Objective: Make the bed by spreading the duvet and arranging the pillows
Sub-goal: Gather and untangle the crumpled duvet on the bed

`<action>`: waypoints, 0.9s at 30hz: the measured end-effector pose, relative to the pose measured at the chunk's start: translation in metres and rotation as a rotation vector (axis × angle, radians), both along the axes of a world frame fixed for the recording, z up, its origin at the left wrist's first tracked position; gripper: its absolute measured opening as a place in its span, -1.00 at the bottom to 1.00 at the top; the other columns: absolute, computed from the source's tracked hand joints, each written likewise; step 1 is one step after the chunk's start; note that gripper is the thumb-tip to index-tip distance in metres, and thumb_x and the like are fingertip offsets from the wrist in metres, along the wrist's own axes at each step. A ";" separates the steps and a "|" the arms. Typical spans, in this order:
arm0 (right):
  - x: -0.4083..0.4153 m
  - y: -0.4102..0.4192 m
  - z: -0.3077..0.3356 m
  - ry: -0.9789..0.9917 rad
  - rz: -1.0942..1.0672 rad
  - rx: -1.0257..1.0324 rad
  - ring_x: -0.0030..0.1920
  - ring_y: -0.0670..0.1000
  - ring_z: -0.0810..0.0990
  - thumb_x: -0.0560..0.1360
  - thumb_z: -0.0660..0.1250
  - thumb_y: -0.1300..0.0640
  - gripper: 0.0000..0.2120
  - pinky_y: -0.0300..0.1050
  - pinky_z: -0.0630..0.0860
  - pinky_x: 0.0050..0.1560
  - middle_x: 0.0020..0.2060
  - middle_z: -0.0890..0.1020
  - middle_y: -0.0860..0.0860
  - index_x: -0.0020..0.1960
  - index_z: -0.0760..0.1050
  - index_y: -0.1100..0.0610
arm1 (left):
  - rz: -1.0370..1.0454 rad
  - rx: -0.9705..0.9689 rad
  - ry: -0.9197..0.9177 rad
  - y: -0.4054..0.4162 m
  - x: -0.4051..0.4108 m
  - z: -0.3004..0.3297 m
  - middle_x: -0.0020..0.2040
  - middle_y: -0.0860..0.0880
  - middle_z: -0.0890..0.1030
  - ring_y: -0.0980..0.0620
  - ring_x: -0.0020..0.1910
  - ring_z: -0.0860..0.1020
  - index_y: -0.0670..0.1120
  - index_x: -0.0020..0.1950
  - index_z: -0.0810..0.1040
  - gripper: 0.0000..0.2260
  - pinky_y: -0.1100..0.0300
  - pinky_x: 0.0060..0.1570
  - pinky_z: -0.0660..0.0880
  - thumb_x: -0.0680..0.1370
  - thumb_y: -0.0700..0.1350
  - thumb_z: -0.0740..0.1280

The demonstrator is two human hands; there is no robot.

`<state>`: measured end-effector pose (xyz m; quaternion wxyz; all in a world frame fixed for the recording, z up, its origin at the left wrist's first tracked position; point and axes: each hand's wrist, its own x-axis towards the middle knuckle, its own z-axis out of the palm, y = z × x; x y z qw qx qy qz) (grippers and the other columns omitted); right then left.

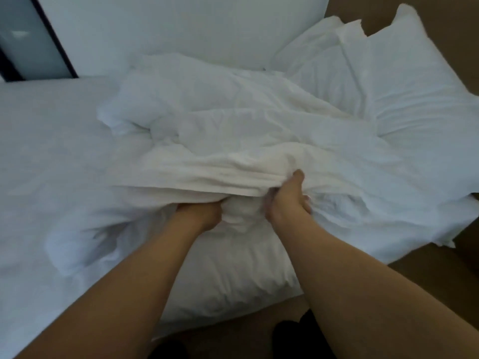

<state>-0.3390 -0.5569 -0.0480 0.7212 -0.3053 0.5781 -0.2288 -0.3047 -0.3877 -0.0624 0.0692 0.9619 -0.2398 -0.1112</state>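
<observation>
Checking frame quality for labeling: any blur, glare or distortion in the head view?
Head view: soft throughout, dim bluish light; the bunched duvet gripped by the left hand and right hand loses fold detail; wide-angle bending of the dark frame top left; no hard glare.

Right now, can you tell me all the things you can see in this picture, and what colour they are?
duvet: one, white, bunched up in the middle of the bed
pillows: at least two, white, overlapping at the right, at the bed's edge
bed sheet: one, white, bare on the left side
floor: brown, right and bottom
dark frame: one, black, top left, beside a pale panel
left hand: one, gripping the duvet's near edge
right hand: one, gripping the duvet beside it
</observation>
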 end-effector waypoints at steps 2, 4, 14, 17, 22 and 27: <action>0.008 0.031 -0.008 -0.093 0.148 0.108 0.11 0.16 0.57 -0.17 0.27 -0.62 0.22 0.15 0.48 0.17 0.21 0.55 0.02 0.39 0.32 -0.05 | -0.063 0.069 0.002 0.019 -0.011 -0.001 0.59 -0.07 0.09 -0.18 0.51 0.16 0.13 0.57 0.13 -0.52 -0.03 0.45 0.21 0.64 0.00 0.09; 0.012 0.053 -0.001 -0.171 0.371 0.124 0.06 0.14 0.60 -0.13 0.34 -0.57 0.13 0.10 0.52 0.12 0.15 0.60 0.02 0.34 0.42 -0.04 | -0.070 0.137 0.091 0.039 -0.021 0.005 0.58 -0.09 0.09 -0.18 0.51 0.15 0.08 0.57 0.11 -0.51 -0.06 0.43 0.22 0.63 -0.05 0.10; -0.015 0.035 0.089 -0.372 0.255 -0.154 -0.34 -0.04 0.45 0.30 0.37 0.31 -0.75 -0.35 0.43 -0.40 -0.28 0.48 0.00 -0.12 0.40 0.06 | 0.477 0.204 -0.261 0.120 -0.016 0.050 0.58 -0.16 0.00 -0.20 0.55 -0.02 0.09 0.58 -0.02 -0.18 -0.50 0.27 -0.30 0.40 0.44 0.02; -0.018 0.007 0.103 -0.677 0.113 -0.133 -0.36 -0.04 0.48 0.35 0.36 0.23 -0.83 -0.26 0.43 -0.36 -0.33 0.48 -0.04 -0.20 0.38 0.06 | 0.181 0.038 -0.554 0.079 -0.008 0.061 0.58 -0.13 -0.22 -0.22 0.54 -0.26 0.19 0.56 -0.13 -0.14 -0.49 0.18 -0.43 0.34 0.50 -0.01; 0.002 0.010 0.085 -0.612 0.162 0.114 -0.41 -0.01 0.44 0.42 0.23 0.22 -0.82 -0.23 0.40 -0.38 -0.40 0.41 -0.01 -0.34 0.33 0.09 | 0.022 0.237 0.119 0.038 0.010 0.003 0.59 0.00 -0.21 -0.20 0.55 -0.20 0.24 0.56 -0.04 -0.23 -0.50 0.32 -0.16 0.42 0.46 0.09; 0.003 0.031 0.097 -0.885 0.295 0.308 -0.59 0.02 0.43 0.49 0.06 0.26 -0.54 -0.26 0.42 -0.47 -0.59 0.42 0.02 -0.58 0.35 0.16 | 0.169 0.156 -0.134 0.005 -0.005 -0.010 0.41 -0.15 0.40 -0.20 0.40 0.35 -0.09 0.42 0.39 -0.61 -0.12 0.35 0.29 0.59 -0.04 0.17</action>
